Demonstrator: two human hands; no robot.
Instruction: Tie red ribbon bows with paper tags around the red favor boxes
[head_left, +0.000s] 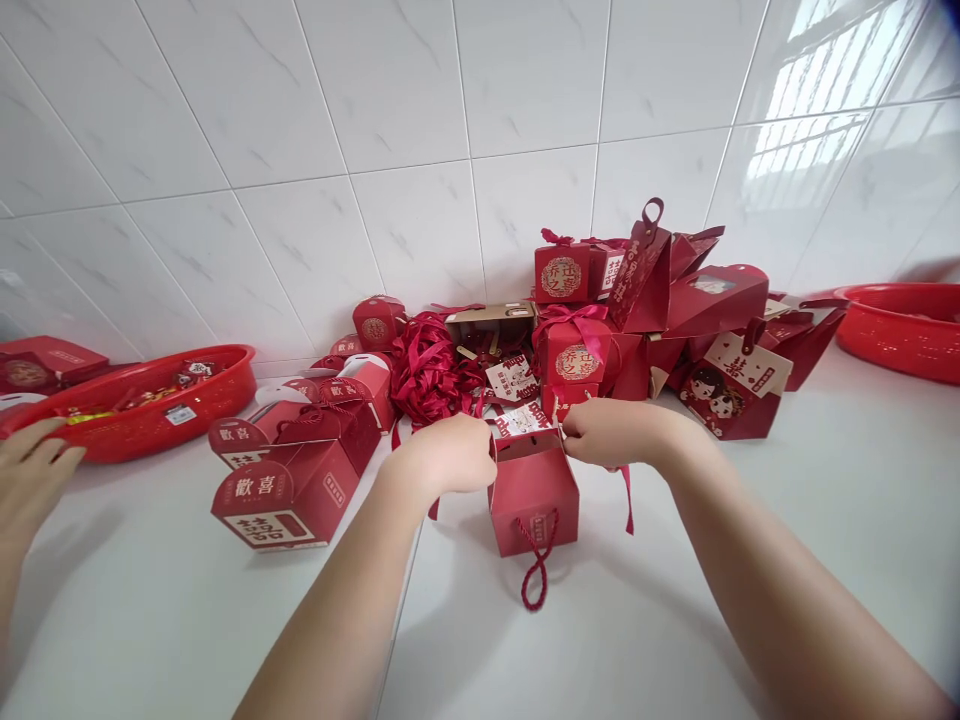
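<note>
A small red gift box (533, 495) with a cord handle stands on the white tiled floor (600, 620) in front of me. My left hand (448, 455) is closed at its top left edge. My right hand (609, 432) is closed at its top right edge. Both seem to pinch a red ribbon at the box's top; one ribbon end (627, 498) hangs below my right wrist. The fingertips are hidden behind the knuckles.
A heap of red gift boxes and bags (645, 300) and loose red ribbon (429, 368) lies behind the box. More folded boxes (289, 470) sit at left. Red baskets stand far left (142, 405) and far right (900, 325). Another person's hand (30, 470) reaches in at left.
</note>
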